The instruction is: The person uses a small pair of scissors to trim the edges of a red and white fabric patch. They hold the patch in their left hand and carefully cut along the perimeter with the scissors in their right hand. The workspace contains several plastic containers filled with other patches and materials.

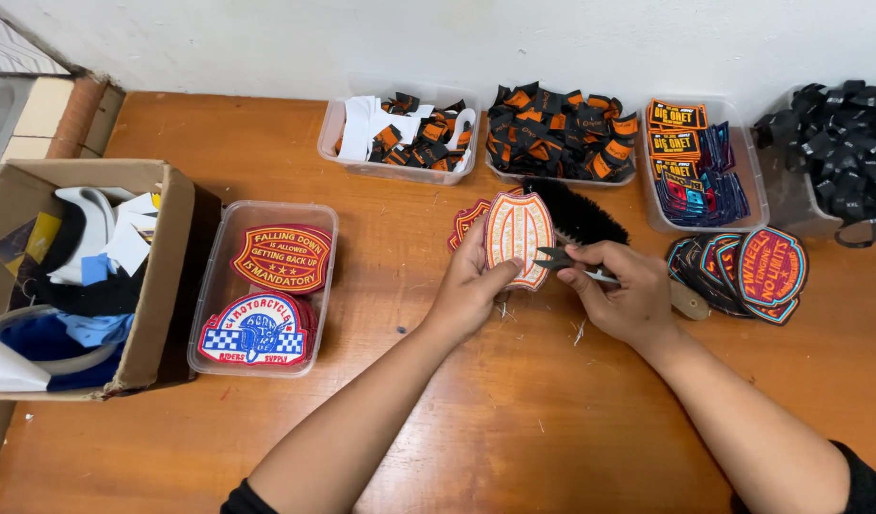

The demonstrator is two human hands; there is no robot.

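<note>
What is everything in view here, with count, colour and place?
Patch in hand: one, orange and white, table centre.
Thread snips: one, dark, at the patch edge.
Brush: one, black bristles, behind the hands.
Patch stack: several, dark with red rims, right.
Clear tubs: five in view, holding patches or labels.
Cardboard box: one, brown, left.
Table: one, brown wood.
Left hand: holds the patch.
Right hand: holds the snips.
</note>
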